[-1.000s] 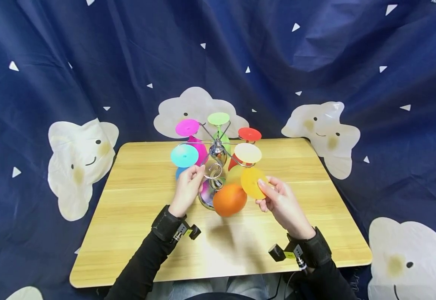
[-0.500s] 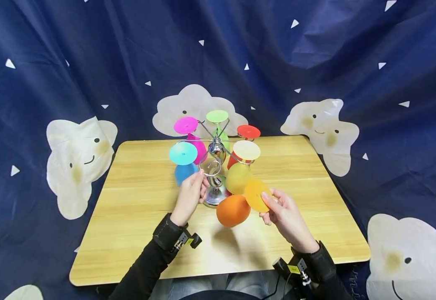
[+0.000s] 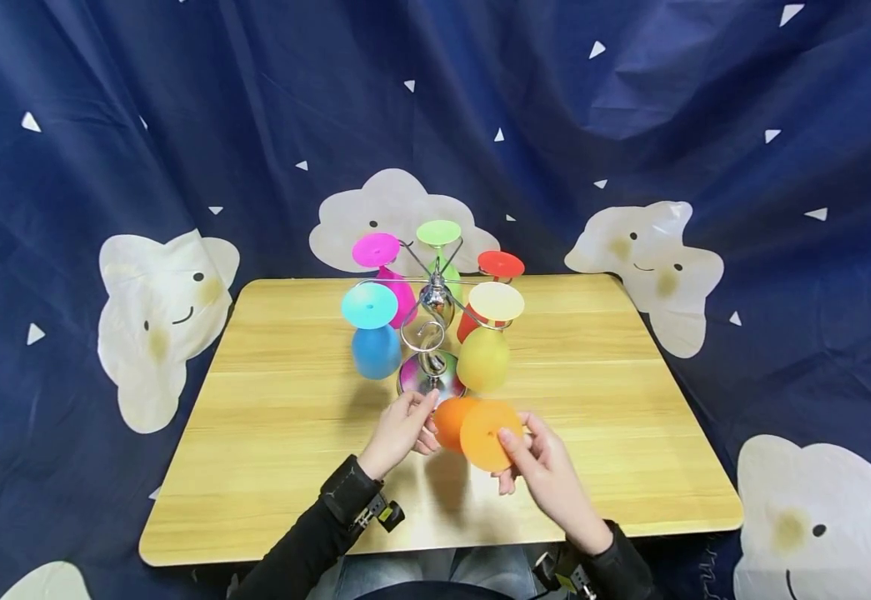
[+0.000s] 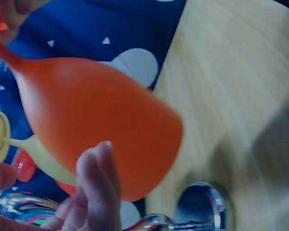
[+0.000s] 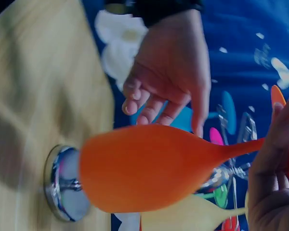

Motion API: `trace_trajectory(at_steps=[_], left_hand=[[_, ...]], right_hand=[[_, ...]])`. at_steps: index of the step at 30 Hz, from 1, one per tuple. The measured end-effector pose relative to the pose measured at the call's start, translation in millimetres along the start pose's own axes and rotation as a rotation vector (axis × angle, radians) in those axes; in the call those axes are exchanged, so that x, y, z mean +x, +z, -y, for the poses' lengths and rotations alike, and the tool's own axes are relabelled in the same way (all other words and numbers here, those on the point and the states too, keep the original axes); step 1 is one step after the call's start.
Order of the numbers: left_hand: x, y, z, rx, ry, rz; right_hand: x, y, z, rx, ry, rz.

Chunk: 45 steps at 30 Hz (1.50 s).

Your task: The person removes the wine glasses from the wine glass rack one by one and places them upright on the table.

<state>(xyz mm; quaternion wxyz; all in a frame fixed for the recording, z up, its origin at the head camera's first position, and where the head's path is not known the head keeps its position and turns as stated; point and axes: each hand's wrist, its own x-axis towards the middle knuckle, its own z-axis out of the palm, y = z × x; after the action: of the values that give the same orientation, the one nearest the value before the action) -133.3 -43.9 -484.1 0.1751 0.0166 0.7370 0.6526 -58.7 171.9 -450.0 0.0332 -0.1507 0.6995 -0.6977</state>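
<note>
My right hand (image 3: 543, 471) pinches an orange wine glass (image 3: 480, 442) by its round foot and stem, tilted above the table's front half. Beside the glass's bowl is my left hand (image 3: 397, 433), its fingers loosely bent; in the right wrist view its fingertips reach the bowl (image 5: 139, 168), but whether they touch it I cannot tell. Behind both hands stands a chrome glass rack (image 3: 437, 304). Upside down in its rings hang a blue glass (image 3: 375, 350), a yellow glass (image 3: 483, 360), and magenta, green and red ones. The front wire ring (image 3: 422, 337) holds no glass.
The rack's round chrome base (image 3: 412, 379) rests on the light wooden table (image 3: 277, 467). A dark blue curtain (image 3: 255, 100) with white cloud and star figures hangs behind and beside the table.
My left hand has let go of the rack's front ring and come down toward the orange glass's bowl. My right hand has brought the glass lower, nearer to me and slightly left.
</note>
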Motion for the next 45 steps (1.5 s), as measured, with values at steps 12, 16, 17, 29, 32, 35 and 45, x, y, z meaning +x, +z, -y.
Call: trace_trajectory(at_steps=[12,16,17,29,32,35,45], left_hand=[[-4.6,-8.9,30.8,0.012,-0.133,0.014],[-5.9,-14.6,35.0,-0.044,-0.143,0.011],[-6.1,-15.9,36.0,-0.057,-0.141,0.012],[-16.2,-29.7,37.0,-0.098,-0.154,-0.092],[-19.8,-35.4,35.3,-0.128,-0.136,-0.118],[-24.0,-42.3,32.3,-0.139,-0.112,-0.141],[-41.8,-69.3,20.3,-0.123,-0.002,-0.253]], right_hand=[[-17.3,48.0,-18.9,-0.414,-0.323,0.1],[-20.5,50.6,-36.9,-0.529,-0.397,0.183],[-20.6,51.7,-38.8,-0.563,-0.41,0.197],[-13.8,64.9,-53.3,-0.879,-0.694,0.291],[-10.7,65.7,-55.5,-0.897,-0.718,0.3],[-5.9,64.4,-54.5,-0.899,-0.725,0.316],[39.9,63.1,-32.3,-0.662,-0.494,0.228]])
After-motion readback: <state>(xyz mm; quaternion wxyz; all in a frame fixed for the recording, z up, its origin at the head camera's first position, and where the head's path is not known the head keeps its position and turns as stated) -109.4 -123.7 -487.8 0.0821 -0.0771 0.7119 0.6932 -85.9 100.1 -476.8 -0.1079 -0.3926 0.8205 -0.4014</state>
